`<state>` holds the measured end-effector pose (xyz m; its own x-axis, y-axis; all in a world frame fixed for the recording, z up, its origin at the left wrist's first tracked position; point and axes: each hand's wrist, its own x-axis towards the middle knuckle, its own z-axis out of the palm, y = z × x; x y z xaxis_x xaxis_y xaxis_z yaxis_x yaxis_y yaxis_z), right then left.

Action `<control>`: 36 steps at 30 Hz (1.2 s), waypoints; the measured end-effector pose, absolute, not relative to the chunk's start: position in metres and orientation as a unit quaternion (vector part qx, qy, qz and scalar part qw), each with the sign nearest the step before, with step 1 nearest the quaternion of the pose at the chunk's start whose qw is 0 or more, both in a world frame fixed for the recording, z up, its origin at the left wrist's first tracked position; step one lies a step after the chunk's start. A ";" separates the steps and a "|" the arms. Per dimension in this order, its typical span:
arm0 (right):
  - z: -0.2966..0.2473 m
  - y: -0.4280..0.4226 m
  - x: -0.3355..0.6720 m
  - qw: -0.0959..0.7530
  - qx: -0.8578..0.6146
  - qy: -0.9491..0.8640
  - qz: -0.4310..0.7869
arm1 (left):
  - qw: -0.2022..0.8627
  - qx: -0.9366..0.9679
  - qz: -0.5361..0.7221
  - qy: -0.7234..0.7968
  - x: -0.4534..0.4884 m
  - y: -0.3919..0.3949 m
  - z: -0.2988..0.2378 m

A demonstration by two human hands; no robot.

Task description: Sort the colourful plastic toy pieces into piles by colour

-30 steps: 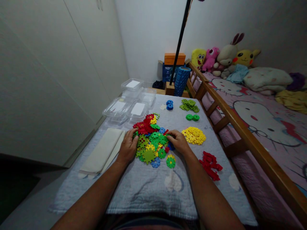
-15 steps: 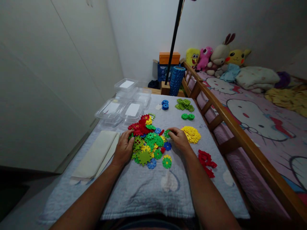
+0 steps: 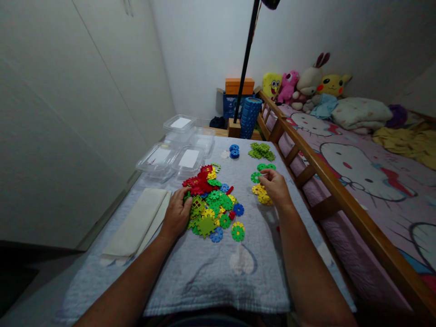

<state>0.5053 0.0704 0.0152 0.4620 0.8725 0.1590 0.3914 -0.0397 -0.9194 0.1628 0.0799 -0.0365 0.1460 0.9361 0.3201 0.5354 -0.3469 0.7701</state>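
A mixed pile of plastic snowflake pieces (image 3: 213, 200) in red, green, yellow and blue lies on the quilted cloth (image 3: 218, 268). My left hand (image 3: 177, 212) rests on the pile's left edge, fingers curled against the pieces. My right hand (image 3: 275, 186) is raised over the yellow pile (image 3: 259, 194) and pinches a dark green piece (image 3: 255, 177) in its fingertips. Just beyond it lie two dark green pieces (image 3: 266, 167). Farther back are a light green pile (image 3: 261, 151) and blue pieces (image 3: 234, 151). My right arm hides the red pile.
Clear plastic containers (image 3: 180, 150) with lids stand at the cloth's far left. A folded cream cloth (image 3: 138, 222) lies to the left. A wooden bed rail (image 3: 327, 181) runs along the right, with plush toys (image 3: 306, 84) on the bed. A black pole (image 3: 245, 63) rises behind.
My right hand has lifted a dark green piece out of the mixed pile and carried it right and away, over the yellow pile. My left hand has stayed on the pile.
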 end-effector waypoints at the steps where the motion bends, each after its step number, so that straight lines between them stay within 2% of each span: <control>1: 0.017 0.078 0.517 0.505 -0.698 -0.467 0.199 | 0.248 0.715 0.403 0.514 0.163 0.080 -0.037; 6: 0.015 0.127 0.566 0.420 -0.775 -0.462 0.093 | 0.242 0.715 0.404 0.517 0.163 0.080 -0.036; 14: 0.005 0.165 0.579 0.279 -0.825 -0.489 0.046 | 0.239 0.716 0.404 0.517 0.162 0.082 -0.040; 24: -0.001 0.175 0.575 0.171 -0.851 -0.496 -0.023 | 0.236 0.717 0.405 0.517 0.161 0.081 -0.039; 30: 0.002 0.167 0.573 0.165 -0.842 -0.510 -0.056 | 0.238 0.718 0.398 0.519 0.161 0.081 -0.038; 33: 0.011 0.160 0.565 0.204 -0.825 -0.524 -0.058 | 0.241 0.717 0.397 0.520 0.161 0.081 -0.038; 36: 0.021 0.145 0.542 0.269 -0.788 -0.554 0.003 | 0.243 0.717 0.397 0.518 0.162 0.081 -0.037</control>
<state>0.5424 0.1446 0.0207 0.3870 0.8740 0.2939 0.8710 -0.2418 -0.4277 0.1616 0.0808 -0.0375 0.1469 0.9368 0.3175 0.5501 -0.3441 0.7609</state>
